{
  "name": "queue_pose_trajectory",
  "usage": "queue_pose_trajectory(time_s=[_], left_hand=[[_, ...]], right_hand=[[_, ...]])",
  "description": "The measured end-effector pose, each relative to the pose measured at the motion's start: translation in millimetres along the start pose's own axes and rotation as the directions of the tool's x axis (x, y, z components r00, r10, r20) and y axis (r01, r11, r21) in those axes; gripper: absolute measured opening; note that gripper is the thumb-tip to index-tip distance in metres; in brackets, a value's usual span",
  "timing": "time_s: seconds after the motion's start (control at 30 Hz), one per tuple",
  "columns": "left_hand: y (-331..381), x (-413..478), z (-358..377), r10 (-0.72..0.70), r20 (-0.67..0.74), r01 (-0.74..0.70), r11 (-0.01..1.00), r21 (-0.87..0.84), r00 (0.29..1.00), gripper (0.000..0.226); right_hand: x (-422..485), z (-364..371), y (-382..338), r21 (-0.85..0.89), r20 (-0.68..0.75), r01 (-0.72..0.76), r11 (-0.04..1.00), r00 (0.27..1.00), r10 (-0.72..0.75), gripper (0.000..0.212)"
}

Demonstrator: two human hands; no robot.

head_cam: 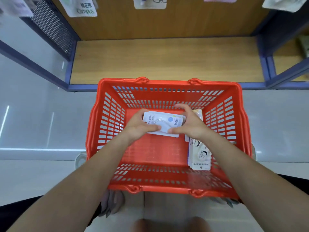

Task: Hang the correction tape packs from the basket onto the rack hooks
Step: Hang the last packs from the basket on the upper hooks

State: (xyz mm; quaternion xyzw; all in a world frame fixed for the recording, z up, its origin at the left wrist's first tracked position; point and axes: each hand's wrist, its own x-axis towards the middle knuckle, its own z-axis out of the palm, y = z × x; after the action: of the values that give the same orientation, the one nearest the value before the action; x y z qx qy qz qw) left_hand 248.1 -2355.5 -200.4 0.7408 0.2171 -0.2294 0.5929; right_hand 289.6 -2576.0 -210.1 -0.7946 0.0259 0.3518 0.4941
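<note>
Far left, the rack's mesh side panel (50,25), and along the far edge some hung packs (85,7) dangle above the wooden shelf (158,61). The hooks themselves are out of view higher up. In the middle sits the red basket (167,82), on the floor and right up against the shelf's near edge, which looks like a handy spot for the reach up.

The left hand (138,127) has the left end of a stack of packs (164,122), with the thumb flat along the near edge on top and the fingers curled round the end. The stack lies face up over the middle of the basket floor; whether it is clear of the floor is hard to tell.

The right hand (189,124) takes the other end. Its thumb presses the near edge, almost meeting the left thumb, and its fingers arch over the far side, though I can't say all of them touch. Both hands are closed on the one stack, and my read is they are squaring the cards so several travel together and the hang holes line up.

Further right, tucked against the basket's right wall towards the near corner, a second pile (199,156) waits beside the right forearm — so plenty is left to hang, and a loose grip on that slick stack could fan it out
</note>
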Motion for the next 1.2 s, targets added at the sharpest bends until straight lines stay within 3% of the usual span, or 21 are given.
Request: queue_pose_trajectory(time_s=[0.13, 0.2, 0.27, 0.33, 0.47, 0.53, 0.67, 0.73, 0.8, 0.9, 1.03, 1.2], left_hand=[[19, -4, 9, 0.06, 0.024, -0.06, 0.998, 0.021, 0.998, 0.048], [30, -5, 18, 0.088, 0.027, -0.089, 0.996, 0.002, 0.996, 0.05], [43, -3, 27, 0.119, 0.026, -0.119, 0.993, -0.005, 0.993, 0.05], [54, 1, 37, 0.139, 0.056, -0.137, 0.99, -0.033, 0.989, 0.047], [66, 9, 61, 0.075, 0.09, -0.049, 0.963, -0.267, 0.993, 0.027], [53, 18, 75, -0.018, 0.036, 0.025, 0.976, -0.215, 0.999, 0.027], [3, 32, 117, -0.196, 0.118, 0.171, 0.965, 0.198, 0.974, 0.044], [-13, 32, 139, -0.247, 0.156, 0.199, 0.941, 0.272, 0.956, 0.057], [-21, 30, 158, -0.267, 0.202, 0.204, 0.936, 0.288, 0.942, 0.063], [-33, 29, 178, -0.288, 0.229, 0.235, 0.944, 0.231, 0.93, 0.049], [-43, 30, 194, -0.327, 0.15, 0.305, 0.94, 0.154, 0.933, 0.083], [-67, 44, 200, -0.36, 0.159, 0.335, 0.928, 0.163, 0.919, 0.111]], right_hand=[[-10, -9, -12, -0.233, 0.094, 0.038, 0.972, 0.995, -0.016, 0.044], [-15, -12, -12, -0.217, 0.102, 0.017, 0.976, 0.995, 0.005, 0.044], [-23, -17, -9, -0.046, 0.099, 0.004, 0.999, 0.995, 0.0, 0.05], [-32, -26, -7, 0.124, 0.027, 0.003, 0.992, 1.0, -0.006, 0.052], [-61, -54, -15, 0.23, -0.186, 0.083, 0.97, 0.982, -0.039, 0.039], [-79, -75, -23, 0.267, -0.352, 0.141, 0.954, 0.935, -0.04, 0.037], [-109, -112, -35, 0.309, -0.576, 0.252, 0.917, 0.817, -0.03, 0.033], [-117, -121, -32, 0.287, -0.642, 0.272, 0.918, 0.766, -0.026, 0.034], [-121, -124, -22, 0.3, -0.671, 0.256, 0.919, 0.741, 0.013, 0.036], [-122, -124, -1, 0.324, -0.685, 0.21, 0.922, 0.725, 0.075, 0.037], [-117, -122, 20, 0.388, -0.662, 0.191, 0.902, 0.738, 0.129, 0.039], [-107, -123, 25, 0.42, -0.664, 0.212, 0.883, 0.735, 0.14, 0.045]])
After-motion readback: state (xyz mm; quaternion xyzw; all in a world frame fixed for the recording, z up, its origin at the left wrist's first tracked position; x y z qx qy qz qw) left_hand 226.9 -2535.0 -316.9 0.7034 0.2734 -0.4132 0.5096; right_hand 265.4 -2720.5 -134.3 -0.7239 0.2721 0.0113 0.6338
